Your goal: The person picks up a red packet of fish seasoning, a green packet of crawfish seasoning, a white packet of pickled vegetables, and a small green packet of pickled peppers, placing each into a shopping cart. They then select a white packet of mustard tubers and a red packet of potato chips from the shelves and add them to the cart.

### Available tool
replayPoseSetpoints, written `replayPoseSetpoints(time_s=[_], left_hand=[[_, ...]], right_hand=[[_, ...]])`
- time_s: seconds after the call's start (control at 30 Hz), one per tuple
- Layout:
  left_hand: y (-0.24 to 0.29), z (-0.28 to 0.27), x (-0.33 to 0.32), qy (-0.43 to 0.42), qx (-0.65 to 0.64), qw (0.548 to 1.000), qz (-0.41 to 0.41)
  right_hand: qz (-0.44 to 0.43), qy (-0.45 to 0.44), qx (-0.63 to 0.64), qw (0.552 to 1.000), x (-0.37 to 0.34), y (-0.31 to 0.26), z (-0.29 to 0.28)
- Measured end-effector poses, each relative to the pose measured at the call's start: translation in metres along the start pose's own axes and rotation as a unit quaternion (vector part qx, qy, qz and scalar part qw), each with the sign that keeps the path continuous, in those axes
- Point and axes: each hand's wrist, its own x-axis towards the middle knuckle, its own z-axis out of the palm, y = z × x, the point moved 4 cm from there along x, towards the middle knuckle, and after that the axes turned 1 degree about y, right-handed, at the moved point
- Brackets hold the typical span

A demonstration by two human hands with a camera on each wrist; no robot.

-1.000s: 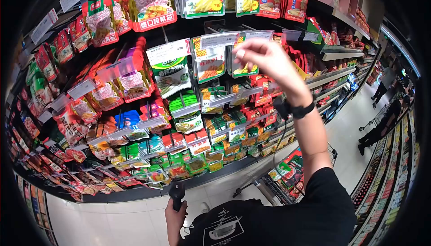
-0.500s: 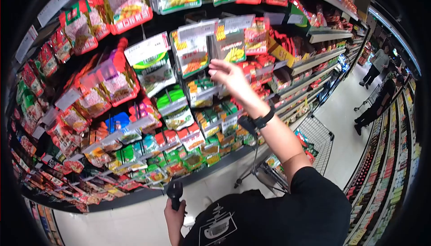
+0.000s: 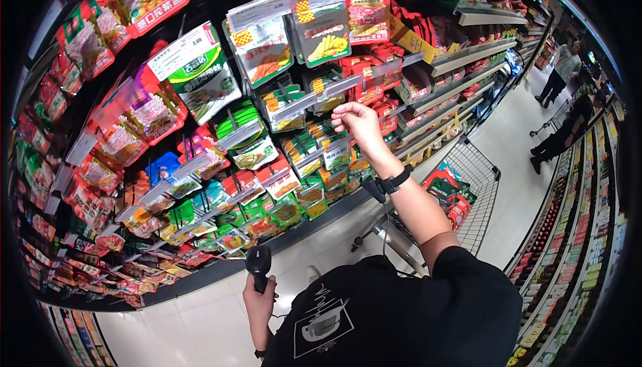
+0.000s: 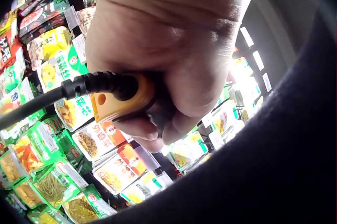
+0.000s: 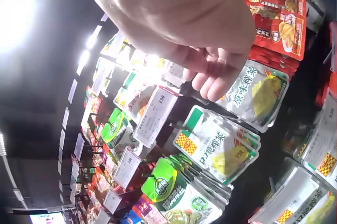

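Low at the front of the head view, my left hand (image 3: 259,303) grips a black handheld barcode scanner (image 3: 258,260) by its handle. In the left wrist view the fingers wrap the handle, and a black cable leaves its yellow base (image 4: 113,105). My right hand (image 3: 361,127) is raised before the rack, fingers loosely bent and nothing held. Behind it hang pouches of pickled vegetables, among them a white pouch with yellow strips (image 3: 326,36) and red pouches (image 3: 369,14). The right wrist view shows those fingers overlapping a white pouch (image 5: 258,95).
Price tags (image 3: 184,51) stick out on hooks along the rack. A wire shopping cart (image 3: 487,193) holding red and green packets stands to the right. Two people (image 3: 568,129) are farther down the aisle, near another cart. Stocked shelves (image 3: 565,253) line the right side.
My right hand has come down from the upper price tags to lower in front of the pouches. The view has shifted, showing more of the cart. The left hand keeps holding the scanner.
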Motion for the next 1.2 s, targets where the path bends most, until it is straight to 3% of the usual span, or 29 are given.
replayPoseSetpoints(time_s=[0.33,0.43,0.5,0.57,0.7,0.77,0.83,0.87,1.03,1.1,1.2], left_hand=[[0.004,-0.001,-0.005,0.007,-0.01,1.0,0.001],[-0.019,-0.005,0.004,0.008,0.037,0.999,0.034],[-0.013,-0.001,0.003,-0.002,-0.002,1.0,0.025],[0.002,-0.002,-0.002,0.002,0.001,1.0,0.011],[-0.001,-0.003,-0.003,0.006,0.006,1.0,0.013],[0.006,-0.005,-0.004,0.004,0.018,1.0,0.017],[0.008,-0.007,-0.008,0.006,0.011,1.0,0.027],[0.009,-0.008,-0.01,0.009,0.001,0.999,0.036],[0.003,-0.016,-0.016,0.025,-0.031,0.997,0.063],[0.004,-0.021,-0.02,0.04,-0.039,0.997,0.062],[-0.003,-0.029,-0.025,0.063,-0.04,0.996,0.044]], right_hand=[[0.009,-0.001,0.006,1.0,0.002,0.011,-0.006],[-0.044,-0.062,-0.046,0.996,0.007,0.019,-0.011],[-0.02,-0.036,-0.047,0.998,-0.005,-0.005,0.004],[-0.061,-0.06,-0.017,0.996,-0.014,-0.05,0.02],[-0.27,-0.093,-0.083,0.955,-0.016,-0.184,0.061],[-0.326,-0.12,-0.055,0.936,-0.006,-0.235,0.085],[-0.327,-0.167,-0.052,0.929,0.014,-0.275,0.114],[-0.36,-0.182,-0.1,0.91,0.023,-0.293,0.133],[-0.379,-0.185,-0.267,0.867,0.083,-0.322,0.219],[-0.346,-0.196,-0.282,0.873,0.097,-0.32,0.247],[-0.398,-0.116,-0.397,0.819,0.095,-0.323,0.286]])
